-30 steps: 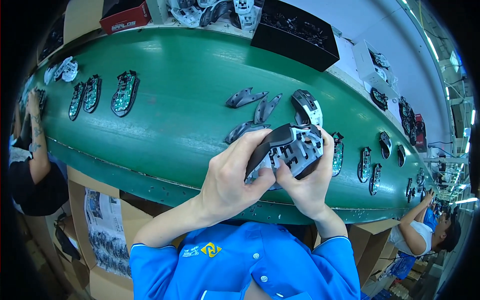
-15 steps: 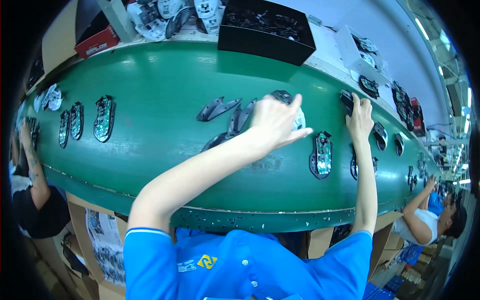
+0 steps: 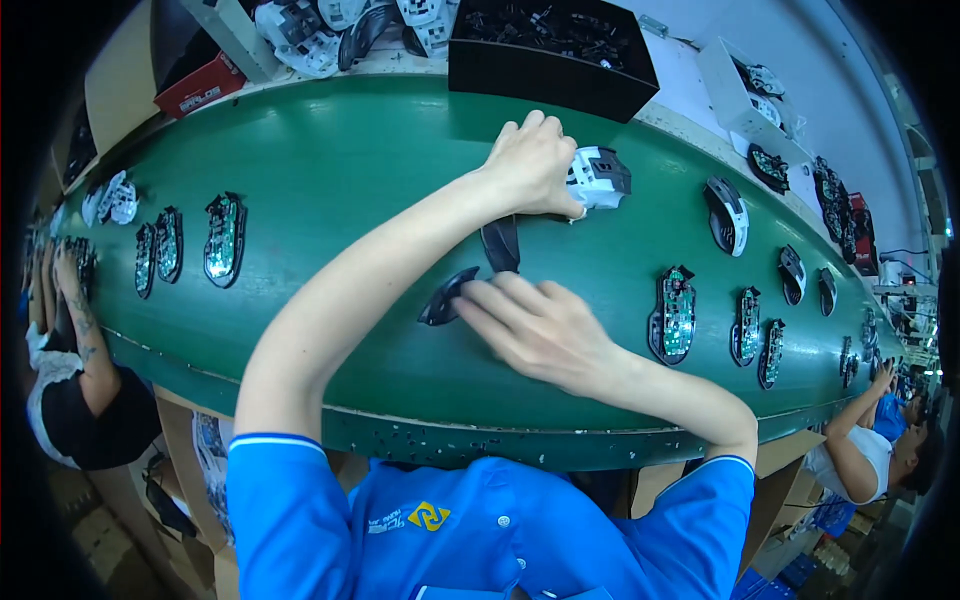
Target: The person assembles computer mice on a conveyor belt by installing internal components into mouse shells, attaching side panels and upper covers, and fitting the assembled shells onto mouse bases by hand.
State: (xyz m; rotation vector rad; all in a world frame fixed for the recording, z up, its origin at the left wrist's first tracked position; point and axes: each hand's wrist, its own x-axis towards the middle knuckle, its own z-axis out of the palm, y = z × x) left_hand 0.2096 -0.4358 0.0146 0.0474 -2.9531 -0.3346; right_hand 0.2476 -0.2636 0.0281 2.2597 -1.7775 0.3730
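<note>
My left hand [image 3: 530, 165] is closed at the edge of a white and black mouse shell [image 3: 600, 178], fingers curled and thumb along its lower side. Part of the shell is hidden behind the hand. Nearer to me, my right hand [image 3: 545, 325] is blurred by motion, its fingertips closed on a glossy black curved shell piece [image 3: 446, 298]. Another black shell piece [image 3: 501, 246] lies on the green belt [image 3: 340, 160] between the two hands.
Mice with circuit boards exposed [image 3: 673, 315] lie at right and left on the belt. An assembled mouse [image 3: 727, 216] rests at the far right. A black box of small parts [image 3: 553, 62] stands behind the belt. Other people work at both ends.
My right hand has left the mouse at the right and moved across to the black pieces. My left hand has shifted slightly farther away, now gripping the white shell. Fewer black pieces show.
</note>
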